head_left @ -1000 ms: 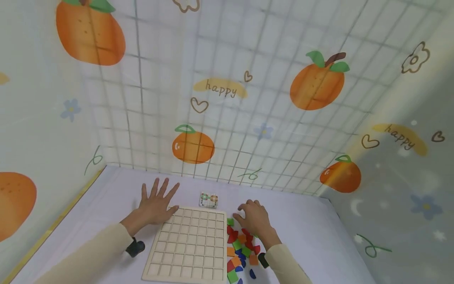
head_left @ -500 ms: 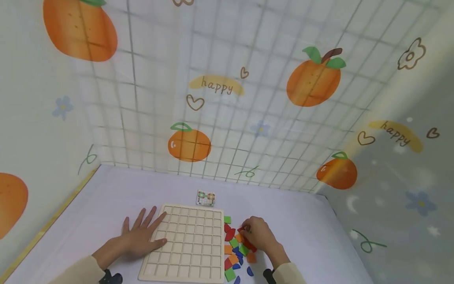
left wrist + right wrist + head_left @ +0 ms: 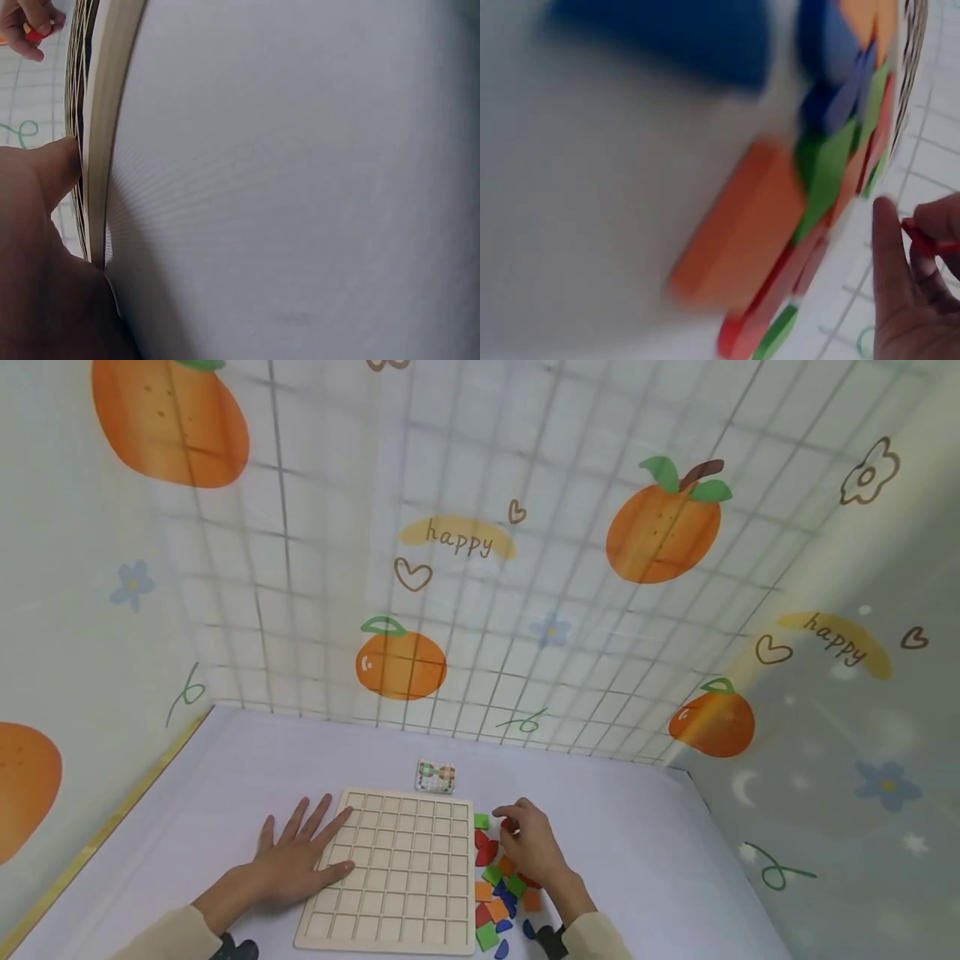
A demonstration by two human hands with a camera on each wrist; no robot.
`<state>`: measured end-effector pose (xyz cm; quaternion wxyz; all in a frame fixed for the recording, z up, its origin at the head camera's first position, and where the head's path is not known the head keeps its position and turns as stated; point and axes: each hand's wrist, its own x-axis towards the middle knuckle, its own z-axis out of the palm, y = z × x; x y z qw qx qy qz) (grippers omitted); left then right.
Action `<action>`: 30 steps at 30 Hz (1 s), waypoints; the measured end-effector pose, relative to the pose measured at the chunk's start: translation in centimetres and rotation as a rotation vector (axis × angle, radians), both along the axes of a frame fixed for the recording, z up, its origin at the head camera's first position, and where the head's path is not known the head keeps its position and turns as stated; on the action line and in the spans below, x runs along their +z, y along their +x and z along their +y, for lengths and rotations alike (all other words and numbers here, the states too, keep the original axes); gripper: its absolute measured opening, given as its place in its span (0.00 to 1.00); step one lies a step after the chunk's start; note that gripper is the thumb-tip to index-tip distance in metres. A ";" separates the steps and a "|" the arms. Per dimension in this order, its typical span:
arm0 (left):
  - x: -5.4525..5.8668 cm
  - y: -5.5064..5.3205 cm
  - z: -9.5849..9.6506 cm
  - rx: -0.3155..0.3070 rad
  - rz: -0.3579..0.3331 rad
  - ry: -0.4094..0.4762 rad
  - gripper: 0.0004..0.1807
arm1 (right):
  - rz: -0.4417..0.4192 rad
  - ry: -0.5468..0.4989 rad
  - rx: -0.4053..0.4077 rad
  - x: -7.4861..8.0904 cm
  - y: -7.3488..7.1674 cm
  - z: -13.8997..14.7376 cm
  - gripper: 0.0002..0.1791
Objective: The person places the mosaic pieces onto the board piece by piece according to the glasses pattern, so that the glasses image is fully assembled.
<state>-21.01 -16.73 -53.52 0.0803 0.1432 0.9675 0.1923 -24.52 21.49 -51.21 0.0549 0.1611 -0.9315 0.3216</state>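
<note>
A pale wooden board (image 3: 397,877) with a grid of square cells lies flat on the table. Its left edge is under the thumb side of my left hand (image 3: 288,868), whose fingers are spread and straight. Above the pile of coloured pieces (image 3: 495,889), just right of the board, my right hand (image 3: 536,843) pinches a small red piece (image 3: 928,241) between thumb and fingers. The fingers partly cover this piece, so its full shape is hidden. In the left wrist view, the right hand and the red piece (image 3: 37,33) show at the top left corner.
The loose pieces include green squares (image 3: 487,936), orange squares (image 3: 532,900) and blue half-rounds (image 3: 502,949), some overlapping. Behind the board lies a small printed pattern card (image 3: 436,776). A patterned cloth wall (image 3: 480,610) stands behind the table.
My left hand has come down from the board's top left corner to its left side. The right hand has dipped into the pile and lifted slightly, with a red piece pinched.
</note>
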 end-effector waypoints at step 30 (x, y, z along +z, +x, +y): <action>-0.1 0.1 0.1 0.009 0.013 -0.002 0.50 | -0.010 -0.145 -0.079 -1.5 -1.0 -5.0 0.02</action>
